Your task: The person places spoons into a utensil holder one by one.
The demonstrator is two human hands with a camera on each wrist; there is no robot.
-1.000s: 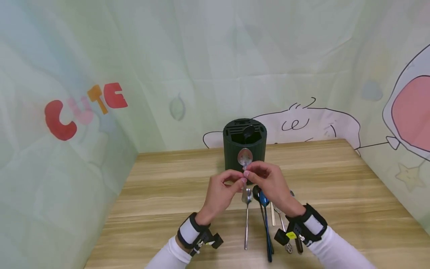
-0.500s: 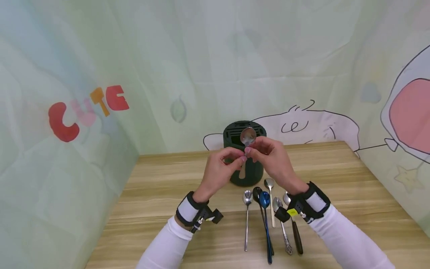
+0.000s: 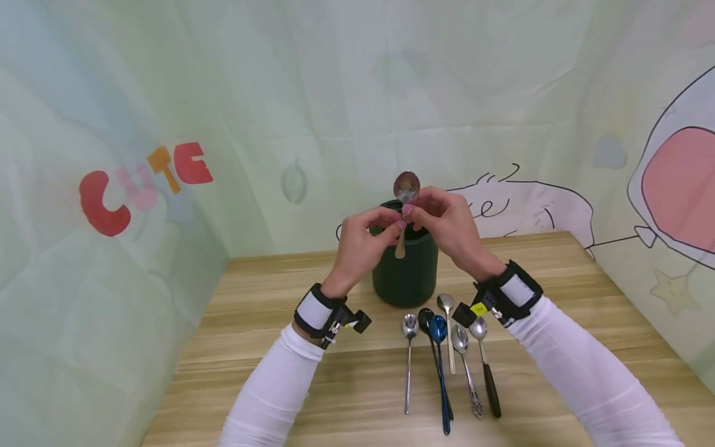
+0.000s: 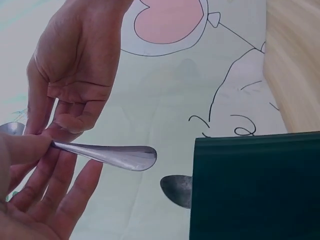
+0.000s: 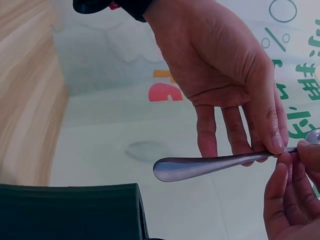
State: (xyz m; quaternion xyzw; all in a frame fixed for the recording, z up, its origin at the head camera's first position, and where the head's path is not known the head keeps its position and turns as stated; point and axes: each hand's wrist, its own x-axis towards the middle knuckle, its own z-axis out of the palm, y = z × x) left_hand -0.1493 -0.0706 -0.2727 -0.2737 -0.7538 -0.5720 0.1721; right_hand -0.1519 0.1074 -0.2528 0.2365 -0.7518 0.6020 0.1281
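Observation:
A silver spoon is held bowl up, above the front of the dark green utensil holder. My left hand pinches its handle between thumb and fingers. Just below the bowl, my right hand pinches the same spoon. In the left wrist view the widened handle end hangs free, apart from the holder's rim. There, a dark spoon bowl shows above that rim. Both hands hide much of the holder's opening in the head view.
On the wooden table lie several spoons: a plain silver one, a black one, a blue one, a pale-handled one, an ornate one and a dark-handled one. A printed cloth stands behind.
Both hands have raised the spoon from in front of the holder to above its rim. The spoons on the table have stayed put and show more fully.

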